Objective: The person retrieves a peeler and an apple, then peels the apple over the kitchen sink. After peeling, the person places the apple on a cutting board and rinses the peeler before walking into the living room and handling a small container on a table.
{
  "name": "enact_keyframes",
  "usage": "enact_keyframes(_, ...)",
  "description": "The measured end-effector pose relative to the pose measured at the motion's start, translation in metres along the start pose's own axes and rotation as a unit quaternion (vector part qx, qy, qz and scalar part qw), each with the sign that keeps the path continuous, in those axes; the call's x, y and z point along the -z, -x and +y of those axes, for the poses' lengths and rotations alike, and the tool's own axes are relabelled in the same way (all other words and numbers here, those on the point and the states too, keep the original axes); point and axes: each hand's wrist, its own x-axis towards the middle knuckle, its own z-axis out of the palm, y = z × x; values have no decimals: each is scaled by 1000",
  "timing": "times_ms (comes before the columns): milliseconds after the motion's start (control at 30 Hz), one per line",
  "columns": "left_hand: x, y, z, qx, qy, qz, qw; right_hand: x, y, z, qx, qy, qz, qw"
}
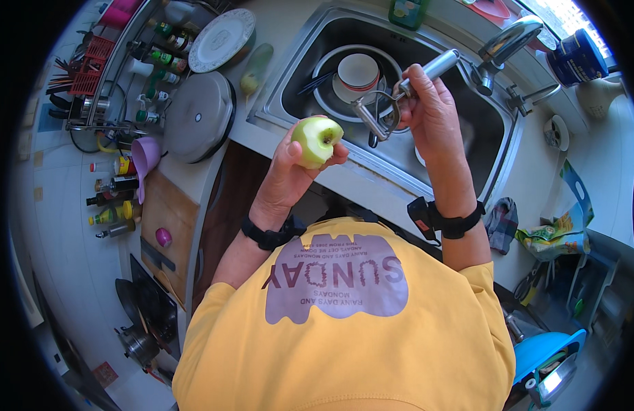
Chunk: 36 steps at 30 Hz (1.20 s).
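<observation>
A green apple, peeled in part around its stem end, rests in my left hand with the fingers curled around it. My right hand grips a metal peeler by its handle, with the blade end pointing down and left. Between blade and apple there is a gap. Both hands are above the front edge of a steel sink. Inside the sink, a metal basin holds a white bowl with a red band and other dishes, partly hidden by the peeler and hand.
A chrome faucet rises at the sink's right. To the left are a grey round lid, a patterned white plate and a green, elongated vegetable. Farther down, a wooden cutting board carries a purple onion and a knife.
</observation>
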Motion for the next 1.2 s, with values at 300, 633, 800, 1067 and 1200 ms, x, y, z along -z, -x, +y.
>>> enact_keyframes(300, 0, 3, -4, 73, 49, -17, 996, -39, 8, 6, -72, 24, -67, 995)
enact_keyframes(633, 5, 5, 2, 56, 32, -67, 996, 68, -47, 28, 83, 668, 118, 730)
enact_keyframes(800, 3, 4, 5, 71, 113, -6, 991, 122, -51, 21, -44, 16, 121, 992)
enact_keyframes(1067, 7, -12, 6, 96, 250, -33, 963, 128, -35, 12, -1, 12, 99, 995)
enact_keyframes(1200, 6, -19, 9, 92, 202, -13, 975, 113, -22, 20, -21, 449, 108, 887)
